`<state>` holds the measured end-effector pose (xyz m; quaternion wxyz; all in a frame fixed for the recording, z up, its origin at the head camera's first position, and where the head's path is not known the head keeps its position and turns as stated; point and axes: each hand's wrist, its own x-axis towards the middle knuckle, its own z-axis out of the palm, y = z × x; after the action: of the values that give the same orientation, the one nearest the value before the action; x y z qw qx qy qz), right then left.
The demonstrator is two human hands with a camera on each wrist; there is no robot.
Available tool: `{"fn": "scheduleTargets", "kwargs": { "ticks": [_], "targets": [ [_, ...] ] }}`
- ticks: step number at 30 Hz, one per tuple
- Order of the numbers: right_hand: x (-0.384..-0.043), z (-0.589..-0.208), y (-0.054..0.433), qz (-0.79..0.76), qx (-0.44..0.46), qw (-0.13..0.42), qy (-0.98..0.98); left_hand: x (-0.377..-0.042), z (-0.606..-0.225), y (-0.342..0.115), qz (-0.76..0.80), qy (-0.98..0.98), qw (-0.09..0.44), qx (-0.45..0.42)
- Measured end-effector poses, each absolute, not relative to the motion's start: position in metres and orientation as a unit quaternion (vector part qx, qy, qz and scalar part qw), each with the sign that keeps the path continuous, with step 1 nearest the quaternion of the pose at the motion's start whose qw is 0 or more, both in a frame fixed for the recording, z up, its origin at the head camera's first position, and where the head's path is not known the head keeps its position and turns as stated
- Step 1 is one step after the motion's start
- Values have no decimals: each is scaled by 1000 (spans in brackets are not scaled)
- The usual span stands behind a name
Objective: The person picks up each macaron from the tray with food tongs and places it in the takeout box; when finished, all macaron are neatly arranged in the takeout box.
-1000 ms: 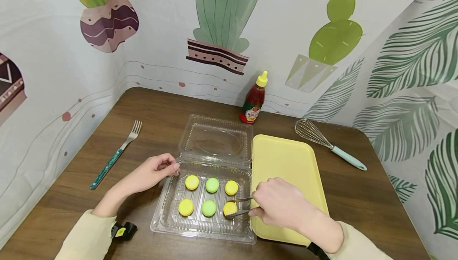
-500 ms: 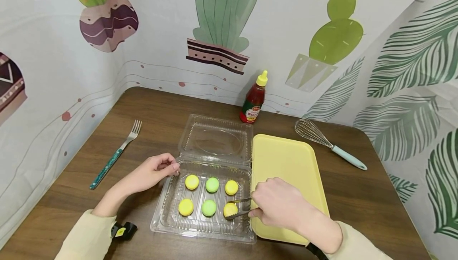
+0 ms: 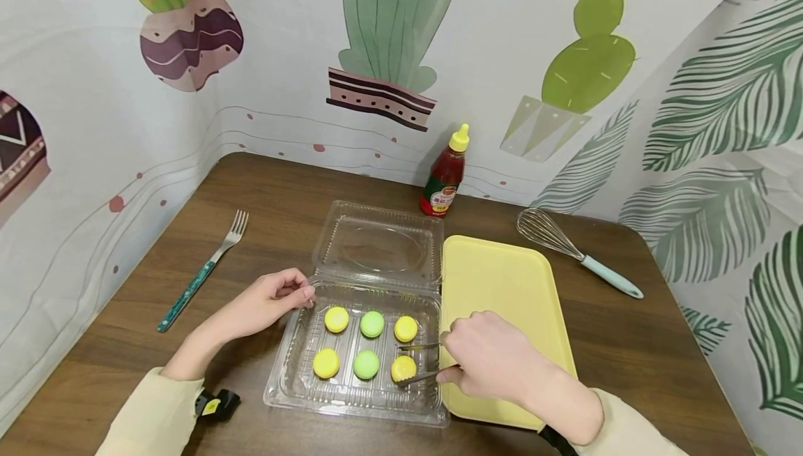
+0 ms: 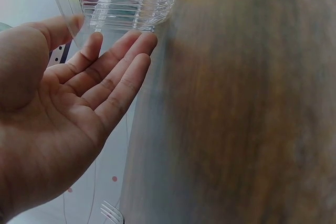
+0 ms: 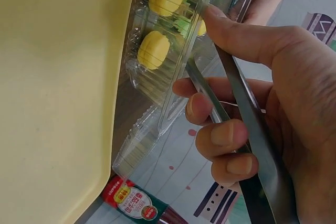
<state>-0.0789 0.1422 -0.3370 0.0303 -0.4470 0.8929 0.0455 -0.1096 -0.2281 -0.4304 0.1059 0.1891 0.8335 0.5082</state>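
Note:
An open clear plastic container [image 3: 355, 401] holds several macarons, yellow ones and green ones, in two rows. My left hand [image 3: 280, 295] pinches the container's left rim near the hinge; the left wrist view shows thumb and forefinger at the clear wall, other fingers extended. My right hand [image 3: 495, 355] grips metal tongs [image 5: 251, 114], thumb on one arm and fingers curled round the other. The tongs' tips are apart inside the container: the nearer one overlaps the front right yellow macaron [image 3: 402, 367], the farther one lies between it and the yellow macaron [image 3: 406, 329] behind.
A yellow tray [image 3: 495, 275] adjoins the container's right side, partly under my right hand. Behind stands a ketchup bottle [image 3: 443, 177]. A whisk [image 3: 580, 254] lies at the right, a fork [image 3: 203, 271] at the left. A patterned cloth [image 3: 276, 44] hangs behind the table.
The tongs' tips have spread slightly, the farther one shifting away from the front right yellow macaron. My left hand and the container have stayed in place.

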Motion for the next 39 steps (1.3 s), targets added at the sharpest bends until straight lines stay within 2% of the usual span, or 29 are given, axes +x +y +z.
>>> {"fn": "scheduleTargets", "kwargs": {
  "ticks": [23, 33, 39],
  "targets": [
    [-84, -325, 158, -8, -445, 14, 896, -109, -429, -228, 511, 832, 112, 186],
    [-88, -315, 175, -52, -430, -10, 901, -110, -430, -228, 510, 832, 110, 189],
    [-91, -313, 187, -62, -425, -43, 902, -109, -430, -228, 510, 831, 108, 193]
  ]
}}
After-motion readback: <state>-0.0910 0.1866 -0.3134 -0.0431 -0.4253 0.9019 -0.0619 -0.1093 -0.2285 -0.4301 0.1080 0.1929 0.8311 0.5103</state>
